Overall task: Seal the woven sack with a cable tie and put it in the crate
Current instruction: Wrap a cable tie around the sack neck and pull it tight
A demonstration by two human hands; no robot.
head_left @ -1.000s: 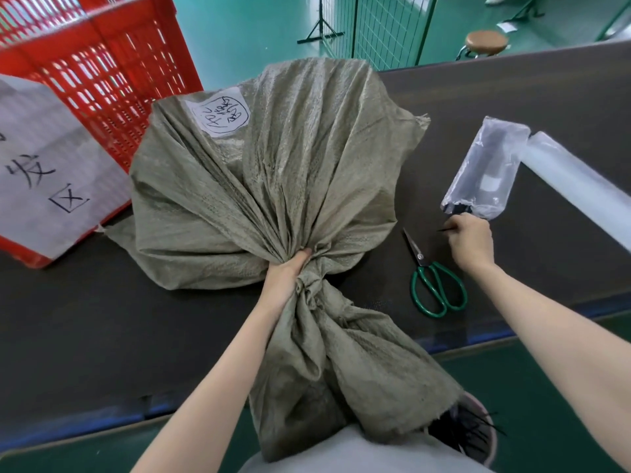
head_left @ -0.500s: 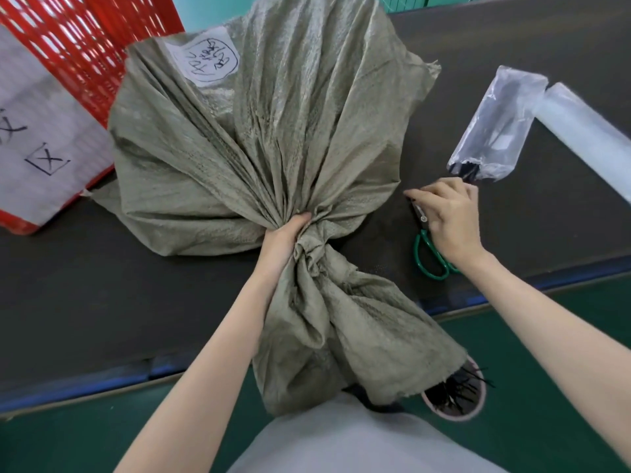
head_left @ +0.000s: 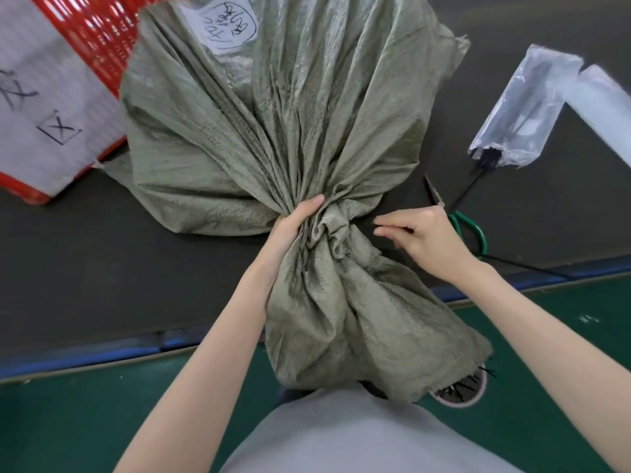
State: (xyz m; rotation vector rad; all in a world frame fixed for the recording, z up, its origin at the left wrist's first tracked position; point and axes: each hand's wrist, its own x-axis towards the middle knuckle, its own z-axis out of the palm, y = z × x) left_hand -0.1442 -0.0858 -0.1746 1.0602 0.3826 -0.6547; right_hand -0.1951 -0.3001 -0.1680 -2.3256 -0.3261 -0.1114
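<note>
Dark work table (head_left: 85, 261) above a green floor. The grey-green woven sack (head_left: 273, 131) lies on it, its neck gathered and clenched in the left hand (head_left: 293, 223), loose mouth hanging over the near edge. The right hand (head_left: 423, 237), just beside the neck, pinches a black cable tie (head_left: 519, 266) trailing behind the wrist. Advisable: loop the tie below the fist, keeping the gather tight. Green-handled scissors (head_left: 467, 227) lie under the right hand; a plastic bag of ties (head_left: 522, 110) beyond. Red crate (head_left: 95, 39) at far left, touching the sack
</note>
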